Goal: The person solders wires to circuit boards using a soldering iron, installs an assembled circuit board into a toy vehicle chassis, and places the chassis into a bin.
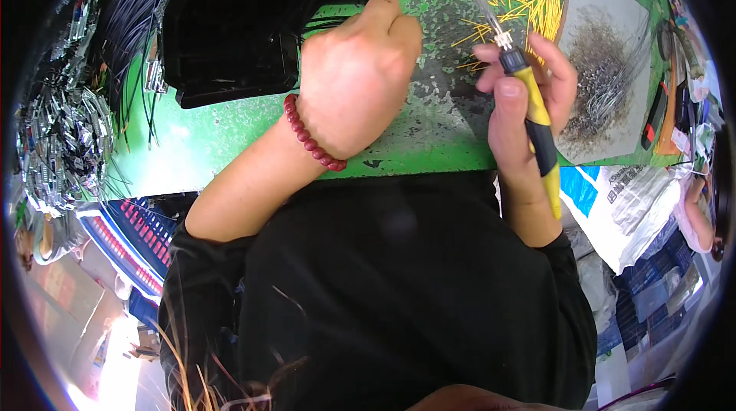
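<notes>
My left hand (pixel 360 73), with a dark red bead bracelet (pixel 314 141) at the wrist, is closed with its back toward me. Its fingertips are hidden, so whatever they hold cannot be made out. Thin black wires (pixel 326 21) run from a black tray (pixel 230 93) to just behind that hand. In my right hand (pixel 529 104) is a yellow and black soldering iron (pixel 538 116), its handle between thumb and fingers. The metal tip points up and away, toward loose yellow wire pieces (pixel 544 8) on the green table (pixel 445 131).
A grey board (pixel 606 12) with dark crumbs and tangled fine wire lies right of my right hand. Hand tools (pixel 667 116) are at the table's right edge. Bundled black wires (pixel 134 20) and many small metallic parts (pixel 65 135) crowd the left. A white bag (pixel 629 208) is below right.
</notes>
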`<state>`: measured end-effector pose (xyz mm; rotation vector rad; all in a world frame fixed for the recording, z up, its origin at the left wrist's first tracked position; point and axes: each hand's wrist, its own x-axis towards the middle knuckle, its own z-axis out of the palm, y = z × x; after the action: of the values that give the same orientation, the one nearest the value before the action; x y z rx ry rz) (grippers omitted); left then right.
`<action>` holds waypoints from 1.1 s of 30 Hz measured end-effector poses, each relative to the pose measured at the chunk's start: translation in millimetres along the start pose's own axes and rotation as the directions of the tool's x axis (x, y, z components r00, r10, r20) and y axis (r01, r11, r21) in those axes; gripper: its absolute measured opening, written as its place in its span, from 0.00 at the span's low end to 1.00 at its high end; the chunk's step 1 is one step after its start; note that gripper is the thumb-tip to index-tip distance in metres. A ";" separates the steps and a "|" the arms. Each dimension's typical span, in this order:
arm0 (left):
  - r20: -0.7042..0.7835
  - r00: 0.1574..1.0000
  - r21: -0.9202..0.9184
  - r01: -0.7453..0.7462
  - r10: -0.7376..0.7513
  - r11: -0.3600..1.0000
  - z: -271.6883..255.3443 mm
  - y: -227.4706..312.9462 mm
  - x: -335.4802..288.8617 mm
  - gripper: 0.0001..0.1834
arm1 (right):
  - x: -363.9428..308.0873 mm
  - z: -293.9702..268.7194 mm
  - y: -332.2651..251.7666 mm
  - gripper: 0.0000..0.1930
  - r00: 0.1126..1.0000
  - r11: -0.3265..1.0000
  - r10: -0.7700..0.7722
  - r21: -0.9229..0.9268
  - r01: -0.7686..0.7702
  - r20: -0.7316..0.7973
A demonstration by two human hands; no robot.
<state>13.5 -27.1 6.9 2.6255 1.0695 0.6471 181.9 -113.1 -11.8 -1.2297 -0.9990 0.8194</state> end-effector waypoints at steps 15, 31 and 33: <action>-0.002 0.992 -0.357 0.121 -0.130 0.926 -25.7 -2.6 -2.9 0.06 | 10.7 32.2 -8.1 0.14 0.966 0.913 -0.186 -0.331 0.238 0.182; -0.087 0.996 0.086 0.042 -0.034 0.995 -14.5 10.5 -10.8 0.09 | 7.8 25.5 -3.1 0.15 0.869 0.660 -0.375 -0.565 0.495 0.324; -0.275 0.961 0.086 0.037 -0.012 0.996 -19.5 11.5 -10.7 0.13 | 9.7 22.7 -0.4 0.15 0.840 0.573 -0.362 -0.615 0.542 0.403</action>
<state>4.2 -41.8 25.0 2.6477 1.2306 1.0031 164.2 -96.1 -8.8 -1.4225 -1.8629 0.1230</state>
